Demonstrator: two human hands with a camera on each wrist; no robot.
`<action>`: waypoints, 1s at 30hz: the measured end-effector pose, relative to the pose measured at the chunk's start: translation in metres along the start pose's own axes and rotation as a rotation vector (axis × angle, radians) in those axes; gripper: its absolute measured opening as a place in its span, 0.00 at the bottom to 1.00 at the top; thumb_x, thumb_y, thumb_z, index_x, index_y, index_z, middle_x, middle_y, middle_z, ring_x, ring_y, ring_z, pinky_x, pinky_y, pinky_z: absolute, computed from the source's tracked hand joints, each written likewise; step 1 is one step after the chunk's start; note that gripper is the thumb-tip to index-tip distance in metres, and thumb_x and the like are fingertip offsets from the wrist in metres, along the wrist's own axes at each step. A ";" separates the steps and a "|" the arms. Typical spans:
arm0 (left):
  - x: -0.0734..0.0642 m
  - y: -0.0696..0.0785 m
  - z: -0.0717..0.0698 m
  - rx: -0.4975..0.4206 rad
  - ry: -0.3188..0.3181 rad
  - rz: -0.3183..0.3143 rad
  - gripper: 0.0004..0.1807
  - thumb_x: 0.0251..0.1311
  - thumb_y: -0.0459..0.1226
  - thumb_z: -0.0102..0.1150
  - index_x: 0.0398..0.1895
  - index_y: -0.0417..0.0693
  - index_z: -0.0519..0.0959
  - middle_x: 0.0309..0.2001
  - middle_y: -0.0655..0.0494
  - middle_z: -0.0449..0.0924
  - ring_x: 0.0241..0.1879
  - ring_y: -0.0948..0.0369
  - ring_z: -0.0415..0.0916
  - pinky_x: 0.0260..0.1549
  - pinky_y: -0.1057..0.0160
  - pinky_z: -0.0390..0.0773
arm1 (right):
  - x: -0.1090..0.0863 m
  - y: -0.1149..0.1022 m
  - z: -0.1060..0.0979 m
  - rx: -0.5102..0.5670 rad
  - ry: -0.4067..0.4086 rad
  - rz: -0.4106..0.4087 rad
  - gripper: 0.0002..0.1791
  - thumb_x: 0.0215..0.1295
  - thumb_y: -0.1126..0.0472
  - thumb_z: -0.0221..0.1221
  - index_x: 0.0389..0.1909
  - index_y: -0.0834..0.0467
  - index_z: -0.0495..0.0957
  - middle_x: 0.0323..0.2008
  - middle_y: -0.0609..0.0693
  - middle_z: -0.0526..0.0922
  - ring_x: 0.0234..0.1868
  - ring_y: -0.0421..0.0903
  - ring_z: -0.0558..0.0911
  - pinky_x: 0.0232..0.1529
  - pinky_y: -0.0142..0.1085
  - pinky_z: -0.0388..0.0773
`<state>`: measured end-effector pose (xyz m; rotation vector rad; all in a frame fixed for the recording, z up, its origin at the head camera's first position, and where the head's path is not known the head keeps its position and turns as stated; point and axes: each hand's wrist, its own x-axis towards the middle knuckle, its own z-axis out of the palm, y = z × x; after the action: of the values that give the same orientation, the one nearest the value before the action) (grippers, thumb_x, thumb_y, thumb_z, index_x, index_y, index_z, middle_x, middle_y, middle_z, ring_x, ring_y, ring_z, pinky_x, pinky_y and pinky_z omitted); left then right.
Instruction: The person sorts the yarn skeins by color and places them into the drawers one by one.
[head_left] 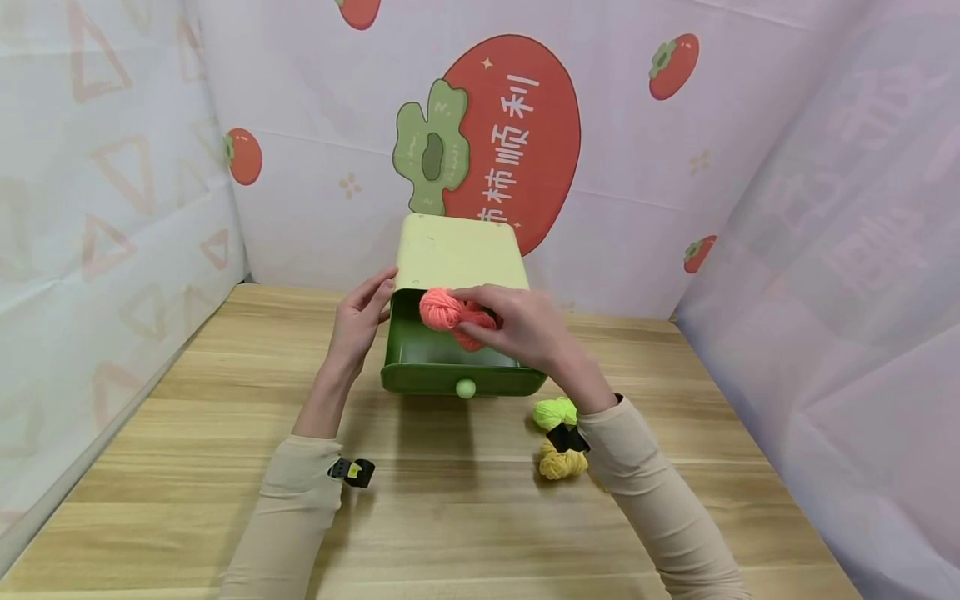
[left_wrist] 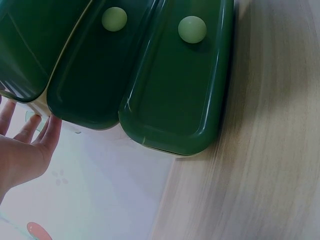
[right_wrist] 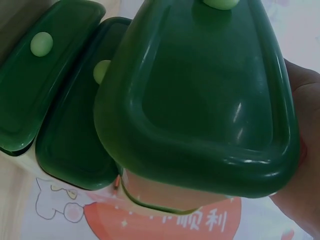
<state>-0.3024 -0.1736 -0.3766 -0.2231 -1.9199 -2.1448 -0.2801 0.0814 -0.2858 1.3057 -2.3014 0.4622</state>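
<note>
Coral yarn: pinched between thumb and fingertips of my right hand, at pulled-out drawer | my left hand: fingers loosely extended, touching cabinet side

Bright, even light covers the table here, a soft shadow stretching from the cabinet toward its near edge; both wrist views look dimmer, glare streaking the raised drawer.

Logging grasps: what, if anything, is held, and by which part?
The right hand pinches the coral yarn right of its rounded left end; the left hand touches the left side of the cabinet.
</note>
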 end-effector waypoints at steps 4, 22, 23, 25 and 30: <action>0.001 -0.001 0.001 0.003 0.006 -0.005 0.27 0.70 0.51 0.55 0.69 0.55 0.73 0.71 0.58 0.70 0.66 0.62 0.70 0.53 0.65 0.79 | 0.001 -0.001 0.003 -0.024 -0.027 -0.005 0.19 0.64 0.52 0.67 0.56 0.47 0.82 0.38 0.42 0.86 0.30 0.36 0.78 0.30 0.33 0.76; 0.001 0.002 0.001 0.008 0.019 -0.038 0.26 0.70 0.50 0.56 0.69 0.56 0.73 0.70 0.59 0.70 0.65 0.65 0.70 0.55 0.62 0.77 | -0.007 0.005 -0.003 0.050 0.044 -0.027 0.14 0.62 0.61 0.68 0.49 0.56 0.85 0.32 0.44 0.85 0.27 0.37 0.78 0.25 0.31 0.72; 0.001 0.001 0.001 0.010 0.018 -0.035 0.26 0.70 0.51 0.56 0.69 0.56 0.73 0.70 0.59 0.70 0.65 0.65 0.69 0.56 0.61 0.77 | -0.008 0.007 -0.004 0.048 0.050 -0.024 0.14 0.62 0.60 0.68 0.49 0.56 0.85 0.32 0.44 0.85 0.26 0.37 0.77 0.25 0.31 0.71; 0.002 -0.001 0.000 0.012 0.020 -0.032 0.27 0.70 0.52 0.56 0.69 0.57 0.73 0.71 0.60 0.70 0.66 0.64 0.69 0.56 0.61 0.76 | -0.011 0.010 -0.005 0.046 0.057 -0.016 0.14 0.62 0.60 0.68 0.49 0.55 0.85 0.32 0.44 0.85 0.24 0.36 0.74 0.25 0.31 0.70; 0.002 -0.001 0.001 0.003 0.014 -0.035 0.27 0.70 0.51 0.56 0.70 0.57 0.72 0.71 0.60 0.69 0.67 0.63 0.68 0.57 0.60 0.76 | -0.021 0.017 -0.010 0.068 0.049 0.025 0.15 0.63 0.60 0.68 0.50 0.56 0.84 0.33 0.44 0.85 0.21 0.37 0.70 0.24 0.31 0.69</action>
<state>-0.3045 -0.1725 -0.3766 -0.1755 -1.9336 -2.1592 -0.2828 0.1101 -0.2896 1.2841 -2.2824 0.5794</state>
